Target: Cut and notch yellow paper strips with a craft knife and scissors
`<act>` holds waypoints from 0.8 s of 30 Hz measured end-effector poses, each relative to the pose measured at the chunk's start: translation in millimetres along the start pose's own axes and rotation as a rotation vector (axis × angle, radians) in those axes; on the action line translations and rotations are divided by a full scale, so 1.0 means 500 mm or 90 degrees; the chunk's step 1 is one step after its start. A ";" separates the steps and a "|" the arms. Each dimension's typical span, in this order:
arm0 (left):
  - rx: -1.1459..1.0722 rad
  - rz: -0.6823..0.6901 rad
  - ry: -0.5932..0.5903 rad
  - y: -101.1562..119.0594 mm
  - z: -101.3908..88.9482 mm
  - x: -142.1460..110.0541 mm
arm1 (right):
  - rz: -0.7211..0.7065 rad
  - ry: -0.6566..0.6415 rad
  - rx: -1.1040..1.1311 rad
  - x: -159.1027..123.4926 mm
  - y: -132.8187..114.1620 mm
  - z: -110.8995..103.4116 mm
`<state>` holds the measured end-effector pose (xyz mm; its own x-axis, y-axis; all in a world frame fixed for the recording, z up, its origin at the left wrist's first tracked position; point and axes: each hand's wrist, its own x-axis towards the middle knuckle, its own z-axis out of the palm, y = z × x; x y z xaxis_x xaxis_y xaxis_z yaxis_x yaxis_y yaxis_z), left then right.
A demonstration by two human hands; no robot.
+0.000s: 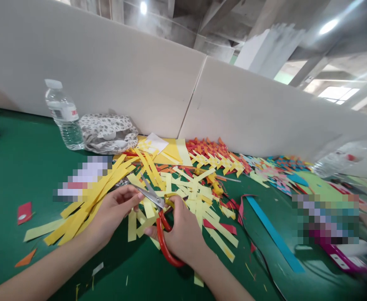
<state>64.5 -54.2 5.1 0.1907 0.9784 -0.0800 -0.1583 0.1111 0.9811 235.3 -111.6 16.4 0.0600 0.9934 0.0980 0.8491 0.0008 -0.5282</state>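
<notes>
Our right hand (186,236) grips the red scissors (160,203), whose long open blades point over the paper strips (198,207) to our left hand (116,209), pinched near the tips, but we can't tell on what.

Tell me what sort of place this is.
Probably a paper-craft workspace in an unfinished or industrial building: yellow paper strips and red-handled scissors over a green tabletop, beneath bare structural beams.
</notes>
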 end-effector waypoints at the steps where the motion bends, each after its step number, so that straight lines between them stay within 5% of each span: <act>1: -0.001 0.001 0.003 -0.002 -0.001 0.001 | -0.002 -0.004 0.005 0.000 -0.001 0.000; 24: -0.057 -0.048 -0.002 -0.012 -0.004 0.007 | -0.008 -0.018 0.027 0.001 0.004 0.003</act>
<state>64.2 -51.0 -1.4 0.2080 0.9661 -0.1527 -0.2298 0.2000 0.9525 236.5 -110.7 14.3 0.0349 0.9961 0.0813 0.8262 0.0170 -0.5631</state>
